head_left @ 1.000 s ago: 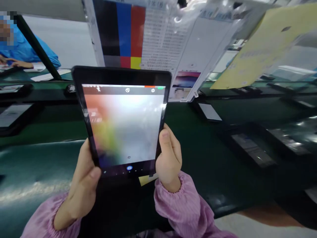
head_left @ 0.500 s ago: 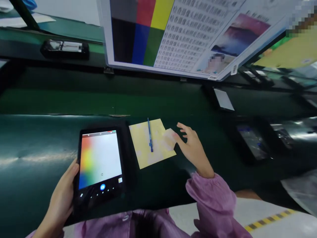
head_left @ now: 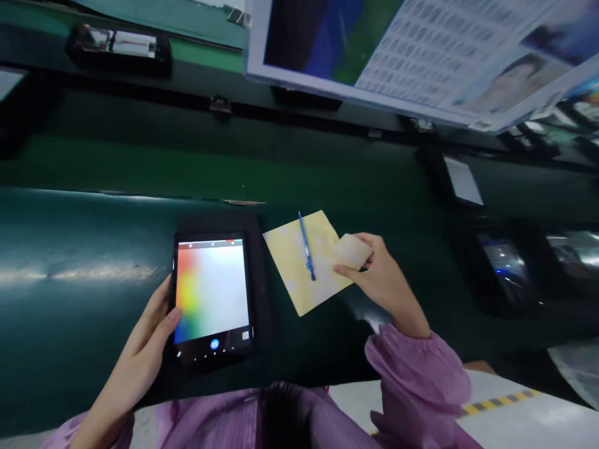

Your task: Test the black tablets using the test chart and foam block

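My left hand (head_left: 147,343) grips the left edge of a black tablet (head_left: 213,293), its thumb on the front rim. A blurred rainbow patch and white fill the lit screen, with a blue round button below. To the right lies a yellow sheet (head_left: 292,268) with a blue pen (head_left: 306,246) across it. Over that sheet's right edge, my right hand (head_left: 381,271) holds a small whitish pad (head_left: 353,251) between thumb and fingers. I cannot tell if the pad is cloth or folded paper.
A printed chart board (head_left: 304,80) stands tilted at the back. A black holder with a device (head_left: 119,47) sits back left. On the right are a white-topped black box (head_left: 463,179) and a dark tray with a plastic-wrapped item (head_left: 508,265).
My right hand has picked the whitish pad up off the yellow sheet. My left thumb now lies over the tablet's front edge. The whole view has shifted, and the chart sits higher.
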Available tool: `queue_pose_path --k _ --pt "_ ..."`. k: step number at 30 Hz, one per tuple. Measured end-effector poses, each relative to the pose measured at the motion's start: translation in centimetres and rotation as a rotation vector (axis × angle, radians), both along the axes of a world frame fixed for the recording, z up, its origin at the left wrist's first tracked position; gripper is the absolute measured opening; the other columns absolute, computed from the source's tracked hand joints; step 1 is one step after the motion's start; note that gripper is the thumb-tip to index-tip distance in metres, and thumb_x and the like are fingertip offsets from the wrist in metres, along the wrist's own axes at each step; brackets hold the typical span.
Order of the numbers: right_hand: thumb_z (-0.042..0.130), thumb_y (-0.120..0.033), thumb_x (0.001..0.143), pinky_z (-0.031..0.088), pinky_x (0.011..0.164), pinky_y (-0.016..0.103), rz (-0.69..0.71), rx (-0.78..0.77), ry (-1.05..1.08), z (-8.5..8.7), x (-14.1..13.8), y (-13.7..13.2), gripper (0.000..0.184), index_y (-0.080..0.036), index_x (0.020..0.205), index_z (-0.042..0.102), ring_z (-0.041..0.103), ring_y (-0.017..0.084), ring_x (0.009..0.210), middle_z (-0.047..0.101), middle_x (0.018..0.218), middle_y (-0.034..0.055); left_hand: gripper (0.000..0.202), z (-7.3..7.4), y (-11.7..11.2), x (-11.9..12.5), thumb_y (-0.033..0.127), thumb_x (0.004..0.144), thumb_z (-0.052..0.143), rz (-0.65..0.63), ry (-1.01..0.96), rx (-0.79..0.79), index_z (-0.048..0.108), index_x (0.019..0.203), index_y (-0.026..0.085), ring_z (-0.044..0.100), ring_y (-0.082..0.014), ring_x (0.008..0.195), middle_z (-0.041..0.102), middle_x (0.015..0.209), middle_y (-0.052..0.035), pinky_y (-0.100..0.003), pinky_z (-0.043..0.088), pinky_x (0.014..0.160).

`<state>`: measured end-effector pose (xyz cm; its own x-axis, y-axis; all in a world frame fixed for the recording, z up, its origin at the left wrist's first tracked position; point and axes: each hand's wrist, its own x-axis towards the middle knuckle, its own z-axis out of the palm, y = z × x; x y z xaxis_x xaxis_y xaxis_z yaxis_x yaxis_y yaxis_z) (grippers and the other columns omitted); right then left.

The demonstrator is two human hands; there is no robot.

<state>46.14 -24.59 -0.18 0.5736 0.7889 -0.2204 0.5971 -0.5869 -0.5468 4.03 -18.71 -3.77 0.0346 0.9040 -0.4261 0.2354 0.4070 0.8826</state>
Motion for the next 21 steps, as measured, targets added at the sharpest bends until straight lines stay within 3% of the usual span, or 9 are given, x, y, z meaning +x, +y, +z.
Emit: queue_pose_path --k 5,9,12,15,18,21 --pt "0.084 -0.046 0.079 0.067 0.077 0.047 -0.030 0.231 0.025 2.8 -2.2 2.3 0.058 -0.030 0.129 0.061 0.074 0.034 0.105 0.069 0.131 0.0114 0.095 0.7 -2.1 0.8 0.051 0.095 0.073 -0.090 -0.090 0.085 0.014 0.169 0.048 0.031 -0.0341 0.162 0.033 0.174 -0.0031 -0.061 0.024 0.131" --pt "0.076 -0.035 0.089 0.070 0.077 0.039 0.166 0.429 0.212 4.3 -6.6 5.7 0.048 -0.031 0.134 0.059 0.074 0.029 0.110 0.068 0.134 0.0078 0.092 0.5 -3.4 0.3 0.046 0.097 0.070 -0.155 -0.010 0.128 0.012 0.170 0.047 0.030 -0.0344 0.162 0.028 0.177 -0.0028 -0.062 0.022 0.132" --pt "0.078 -0.029 0.087 0.071 0.076 0.034 0.322 0.534 0.314 3.6 -9.6 8.4 0.047 -0.030 0.131 0.062 0.073 0.026 0.112 0.067 0.136 0.0059 0.097 -0.4 -3.4 -0.6 0.045 0.092 0.076 -0.191 0.028 0.182 0.017 0.169 0.046 0.033 -0.0385 0.160 0.032 0.175 -0.0040 -0.067 0.024 0.131" --pt "0.079 -0.027 0.089 0.071 0.074 0.031 0.382 0.614 0.352 2.1 -11.7 10.5 0.045 -0.029 0.131 0.064 0.073 0.023 0.106 0.066 0.139 0.0054 0.095 -0.9 -3.1 -0.9 0.041 0.095 0.073 -0.226 0.079 0.254 0.015 0.170 0.045 0.030 -0.0381 0.161 0.035 0.174 -0.0048 -0.072 0.020 0.131" --pt "0.075 -0.026 0.094 0.072 0.076 0.032 0.406 0.668 0.300 0.7 -13.2 11.7 0.040 -0.028 0.132 0.067 0.074 0.022 0.105 0.068 0.138 0.0057 0.093 -1.3 -2.7 -0.5 0.038 0.098 0.070 -0.244 0.121 0.358 0.013 0.171 0.043 0.021 -0.0360 0.165 0.033 0.175 -0.0046 -0.071 0.011 0.133" --pt "0.072 -0.029 0.098 0.073 0.080 0.035 0.449 0.724 0.182 -0.2 -14.1 12.0 0.035 -0.030 0.133 0.070 0.072 0.024 0.113 0.070 0.133 0.0054 0.095 -2.0 -2.5 0.1 0.033 0.098 0.070 -0.253 0.035 0.390 0.009 0.171 0.043 0.020 -0.0366 0.165 0.024 0.179 -0.0053 -0.069 0.016 0.132"
